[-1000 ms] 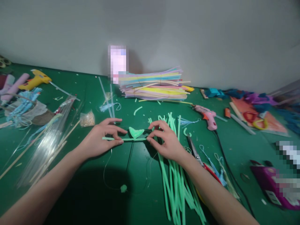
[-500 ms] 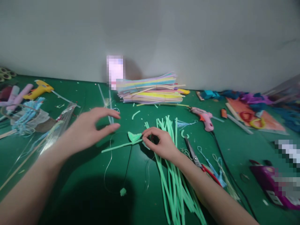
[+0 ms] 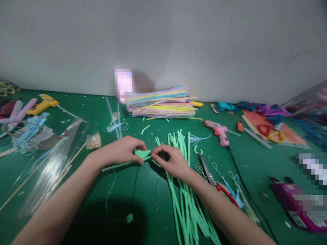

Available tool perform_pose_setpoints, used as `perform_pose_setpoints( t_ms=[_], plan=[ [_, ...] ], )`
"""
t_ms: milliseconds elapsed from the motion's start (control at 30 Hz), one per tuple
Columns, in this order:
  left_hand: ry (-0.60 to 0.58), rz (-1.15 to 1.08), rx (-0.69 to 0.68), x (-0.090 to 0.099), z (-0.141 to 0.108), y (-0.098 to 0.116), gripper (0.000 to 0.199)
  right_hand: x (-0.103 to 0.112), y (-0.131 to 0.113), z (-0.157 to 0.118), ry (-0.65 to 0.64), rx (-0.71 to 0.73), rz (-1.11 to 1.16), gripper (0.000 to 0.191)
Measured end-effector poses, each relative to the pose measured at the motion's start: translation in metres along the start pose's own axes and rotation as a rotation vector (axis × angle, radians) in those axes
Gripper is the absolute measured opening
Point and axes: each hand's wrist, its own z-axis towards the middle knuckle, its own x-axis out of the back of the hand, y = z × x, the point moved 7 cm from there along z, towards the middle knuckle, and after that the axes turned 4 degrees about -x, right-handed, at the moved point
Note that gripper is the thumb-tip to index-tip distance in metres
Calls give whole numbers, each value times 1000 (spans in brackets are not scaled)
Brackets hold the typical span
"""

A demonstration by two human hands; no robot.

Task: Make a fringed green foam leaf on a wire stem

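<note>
Two pinches: left hand on folded green piece, right hand at green strip's roughly 3 o'clock end. Firm left, light right should avoid kinks.

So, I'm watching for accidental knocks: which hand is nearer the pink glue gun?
Right. The right hand lies left of the pink glue gun, on its near side; the left hand is farther left, at the green piece.

My feed, centre of frame: left hand bare, slender-fingered; left forearm uncovered to lower left. Right hand likewise bare; right forearm slim, uncovered to lower right.
</note>
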Motion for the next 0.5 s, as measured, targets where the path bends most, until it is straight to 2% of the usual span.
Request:
perform_pose_setpoints(
  t_ms=[167, 233, 367, 500],
  plan=[
    [-7, -33, -7, 3, 1, 3, 35, -2, 1, -1, -7, -28, 93, 9],
    [-17, -54, -12, 4, 0, 6, 35, -3, 4, 0, -40, -89, 266, 19],
    [-24, -109, -36, 6, -1, 15, 32, -10, 14, 0, -202, -347, 786, 27],
    [-16, -150, -56, 7, 0, 20, 28, -11, 15, -2, -323, -435, 873, 28]
  ],
)
